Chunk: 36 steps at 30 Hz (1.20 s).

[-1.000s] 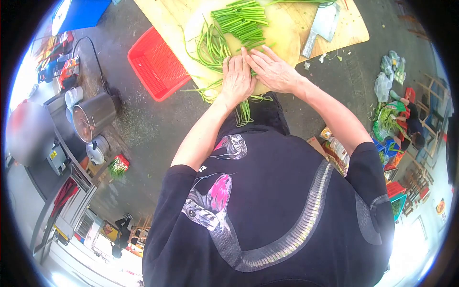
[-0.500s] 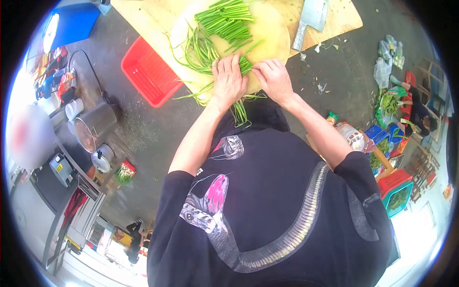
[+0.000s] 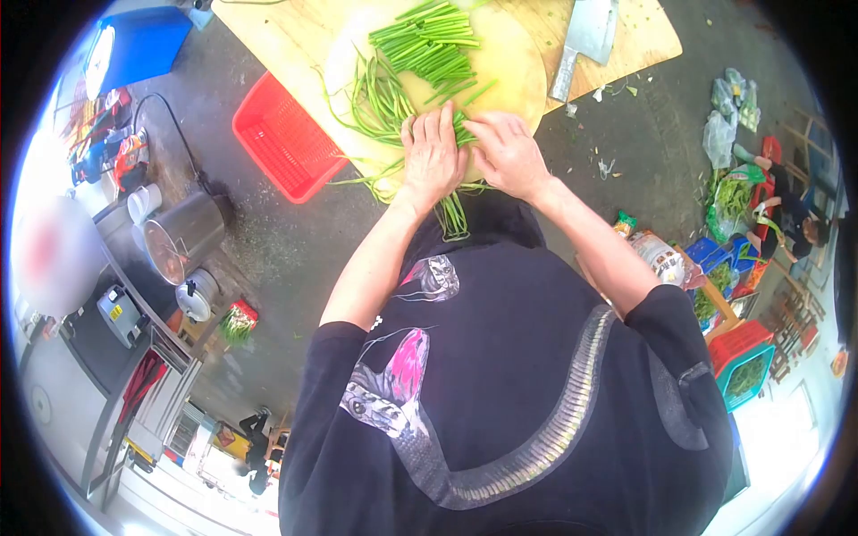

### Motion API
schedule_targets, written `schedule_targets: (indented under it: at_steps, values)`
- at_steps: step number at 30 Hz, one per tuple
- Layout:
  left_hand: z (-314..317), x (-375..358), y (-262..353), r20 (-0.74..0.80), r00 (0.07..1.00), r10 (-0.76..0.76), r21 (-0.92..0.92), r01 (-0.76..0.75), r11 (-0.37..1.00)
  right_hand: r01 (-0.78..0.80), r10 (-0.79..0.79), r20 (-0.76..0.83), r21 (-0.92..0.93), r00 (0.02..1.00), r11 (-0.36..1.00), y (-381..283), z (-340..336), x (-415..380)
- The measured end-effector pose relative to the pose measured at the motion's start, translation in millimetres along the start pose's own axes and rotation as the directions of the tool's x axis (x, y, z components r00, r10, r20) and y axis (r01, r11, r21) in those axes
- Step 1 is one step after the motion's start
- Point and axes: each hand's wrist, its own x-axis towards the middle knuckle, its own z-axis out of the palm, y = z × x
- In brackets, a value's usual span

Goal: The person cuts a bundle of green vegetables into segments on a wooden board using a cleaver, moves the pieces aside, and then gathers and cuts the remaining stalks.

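A round cutting board [image 3: 518,67] on a wooden table carries a pile of cut green stalks [image 3: 424,43] and a looser heap of long green stems [image 3: 380,105]. My left hand [image 3: 433,156] lies over the near end of the stems, its fingers closed round a bunch whose ends hang over the board's near edge. To its right, my right hand [image 3: 509,152] pinches the tips of the same bunch with thumb and forefinger. A cleaver [image 3: 590,31] rests flat at the right, apart from both hands.
A red basket [image 3: 290,138] stands left of the table [image 3: 643,36]. Metal pots [image 3: 183,237] are on the floor further left. At the right are plastic bags [image 3: 719,134], crates of greens [image 3: 746,375] and another person [image 3: 791,219] bending.
My right hand has turned slightly, its thumb now lower and apart from the forefinger at the bunch. The whole view has shifted a little to the right.
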Motion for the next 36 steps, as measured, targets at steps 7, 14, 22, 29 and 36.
schedule_targets:
  at_steps: [7, 14, 22, 29, 36]
  values:
    - [5, -3, 1, -0.027, 1.0, -0.007, 0.005, 0.007, 1.0, 0.311, -0.203, 0.287, -0.404, 0.936, 0.86, 3, 16, 19]
    - [3, -3, 4, -0.01, 0.999, -0.051, -0.038, 0.051, 0.998, 0.335, -0.172, 0.377, -0.425, 0.91, 0.841, 9, 22, 22]
    - [2, -5, 0, -0.05, 0.999, -0.019, -0.072, 0.016, 0.997, 0.388, -0.194, 0.429, -0.427, 0.882, 0.817, 18, 14, 30]
    - [-9, -17, -9, 0.005, 0.997, -0.083, -0.026, 0.083, 0.996, 0.371, -0.201, 0.402, -0.408, 0.894, 0.834, 19, 15, 29]
    - [-46, -5, -25, 0.154, 0.987, -0.054, 0.097, 0.039, 0.995, 0.38, -0.187, 0.44, -0.405, 0.878, 0.831, 19, 9, 29]
